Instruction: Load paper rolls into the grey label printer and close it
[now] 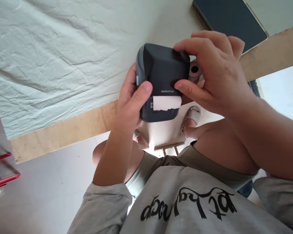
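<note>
A dark label printer point(169, 70) with "NIIMBOT" on its top is held up over the near edge of the covered table. A strip of white paper point(166, 103) with a torn edge sticks out of its slot. My left hand point(133, 97) is wrapped round the printer's left side, thumb on top and the other fingers mostly hidden beneath. From the right, my right hand point(210, 66) spans the printer's right end, index fingertip at the far corner and thumb near the front. Partly hidden behind that hand is a white paper roll point(194, 69) with a dark core.
A dark flat device point(230, 21), like a tablet or phone, lies at the upper right. A wrinkled pale cloth point(51, 58) covers the table, whose bare wooden edge point(68, 130) shows along the front. Red-edged shelving point(5, 178) stands at the lower left.
</note>
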Action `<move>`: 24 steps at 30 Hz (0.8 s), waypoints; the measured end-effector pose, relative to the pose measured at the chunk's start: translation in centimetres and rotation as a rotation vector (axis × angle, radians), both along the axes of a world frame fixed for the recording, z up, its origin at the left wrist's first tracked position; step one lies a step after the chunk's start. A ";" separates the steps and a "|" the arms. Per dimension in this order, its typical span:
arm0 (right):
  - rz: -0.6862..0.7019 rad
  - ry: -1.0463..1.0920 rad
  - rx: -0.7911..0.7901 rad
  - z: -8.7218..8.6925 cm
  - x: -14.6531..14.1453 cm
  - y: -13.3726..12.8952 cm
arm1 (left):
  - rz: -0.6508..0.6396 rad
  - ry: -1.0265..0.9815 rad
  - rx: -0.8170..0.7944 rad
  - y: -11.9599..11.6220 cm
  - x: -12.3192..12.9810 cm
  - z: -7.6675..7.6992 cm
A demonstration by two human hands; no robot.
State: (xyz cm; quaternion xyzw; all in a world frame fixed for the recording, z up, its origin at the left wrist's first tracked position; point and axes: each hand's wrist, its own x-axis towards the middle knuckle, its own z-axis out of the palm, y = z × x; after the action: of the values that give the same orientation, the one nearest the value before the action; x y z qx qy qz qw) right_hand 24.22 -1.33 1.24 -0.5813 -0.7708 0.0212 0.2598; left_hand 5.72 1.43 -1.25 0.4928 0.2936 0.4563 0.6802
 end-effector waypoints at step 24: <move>0.120 -0.057 0.012 0.5 -0.1 0.1 | 0.057 -0.030 -0.186 0.8 -0.8 0.8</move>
State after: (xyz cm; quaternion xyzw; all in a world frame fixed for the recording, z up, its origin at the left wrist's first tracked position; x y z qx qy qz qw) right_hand 24.15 -1.23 1.70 -0.5327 -0.8116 0.0155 0.2393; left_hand 4.89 2.25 -0.45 0.4120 0.3383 0.4538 0.7141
